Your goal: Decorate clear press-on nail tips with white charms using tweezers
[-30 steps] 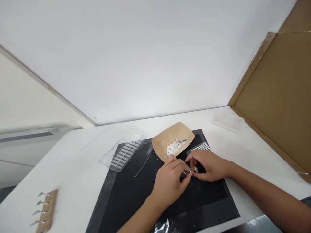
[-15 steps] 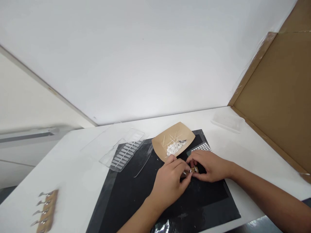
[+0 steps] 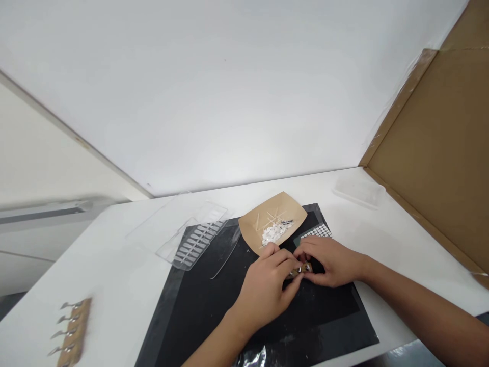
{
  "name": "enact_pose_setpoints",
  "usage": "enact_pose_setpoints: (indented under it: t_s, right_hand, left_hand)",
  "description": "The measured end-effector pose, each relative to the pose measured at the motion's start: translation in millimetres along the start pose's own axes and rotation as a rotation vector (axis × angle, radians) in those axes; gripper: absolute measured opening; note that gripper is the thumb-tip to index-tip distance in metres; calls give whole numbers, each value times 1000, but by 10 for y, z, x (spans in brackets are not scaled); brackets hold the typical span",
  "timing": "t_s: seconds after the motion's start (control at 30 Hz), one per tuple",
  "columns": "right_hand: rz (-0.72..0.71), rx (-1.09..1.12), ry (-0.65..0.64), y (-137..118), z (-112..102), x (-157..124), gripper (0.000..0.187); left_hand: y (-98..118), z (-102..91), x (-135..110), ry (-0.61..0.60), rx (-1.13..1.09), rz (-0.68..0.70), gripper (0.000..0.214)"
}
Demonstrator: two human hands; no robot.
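Observation:
Both hands meet over the right part of a black mat [image 3: 214,316]. Between them is a short brown wooden strip [image 3: 304,268] with small shiny metal pieces on it, partly hidden by fingers. My left hand [image 3: 267,285] is closed, its thumb and fingertips pinching the strip's left end. My right hand [image 3: 331,261] curls round the strip's right end, thumb below and fingers above. Just behind my right hand lies a sheet of white oval dots [image 3: 318,231]. A similar wooden strip [image 3: 75,334] with several upright metal clips stands at the lower left.
A brown paper tray [image 3: 250,223] holds white chips and thin sticks. Left of it lie a clear case [image 3: 200,242] of pale nail-shaped tips and a thin curved tool [image 3: 226,261]. A clear plastic lid [image 3: 359,192] sits at the back right, near a cardboard panel [image 3: 439,153].
My left fingers have shifted slightly, and more of the wooden strip and its metal pieces shows between my hands. My right hand stays almost in place.

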State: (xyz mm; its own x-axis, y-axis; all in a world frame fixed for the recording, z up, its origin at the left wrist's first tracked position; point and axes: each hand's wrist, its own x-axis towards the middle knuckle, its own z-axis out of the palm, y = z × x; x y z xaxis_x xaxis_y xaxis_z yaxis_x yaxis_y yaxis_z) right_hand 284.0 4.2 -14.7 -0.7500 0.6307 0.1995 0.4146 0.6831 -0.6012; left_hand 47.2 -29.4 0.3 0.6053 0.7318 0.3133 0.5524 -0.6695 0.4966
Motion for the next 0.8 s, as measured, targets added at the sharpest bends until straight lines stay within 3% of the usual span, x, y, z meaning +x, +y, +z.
enact_pose_setpoints:
  t_s: [0.27,0.8]
  right_hand:
    - [-19,-21,-14,19,2,-2,22]
    - [-10,-23,-29,-2,-10,1,21]
  left_hand:
    - [-7,2,25,32,-26,71,13]
    - [-19,57,19,74,-63,53,10]
